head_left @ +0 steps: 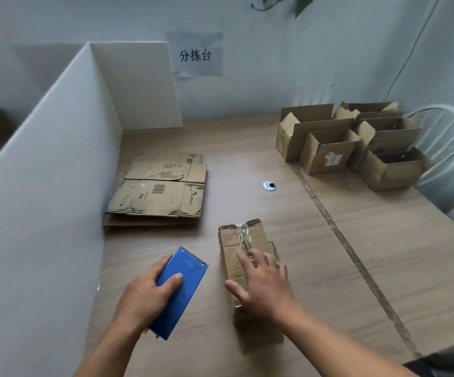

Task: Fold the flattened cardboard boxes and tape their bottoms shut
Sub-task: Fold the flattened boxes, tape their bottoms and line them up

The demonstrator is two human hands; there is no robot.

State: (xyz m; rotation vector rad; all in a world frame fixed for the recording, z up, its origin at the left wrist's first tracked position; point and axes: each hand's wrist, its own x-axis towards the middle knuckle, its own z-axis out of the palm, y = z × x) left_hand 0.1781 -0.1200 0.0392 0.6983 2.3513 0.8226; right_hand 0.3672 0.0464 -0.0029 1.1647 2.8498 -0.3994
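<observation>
**Taped box under the right hand, dispenser in the left**

Five open folded boxes (329, 151) cluster at the table's far right corner, flaps up. Their insides are in shadow, so I cannot tell what they hold; one bears a torn white label.

Toward the near edge, about mid-table, stands the cardboard box (236, 240) being worked on, its bottom facing up. A strip of clear tape (243, 231) runs along its centre seam. The right hand (264, 284) lies on it with fingers spread and straight, pressing the tape. Just to the left, the left hand (144, 292) grips a blue tape dispenser (185, 270), fingers curled round its side and thumb on its flat face.

A stack of flattened boxes (160, 191) lies at the left edge against a white partition (44, 186). At least three layers show, though the exact count is unclear.

The wooden table (247, 148) has one round cable grommet (269, 186) near its middle. On the pale wall behind hangs one paper sign (194, 54). One white chair (443, 142) stands past the right edge.
</observation>
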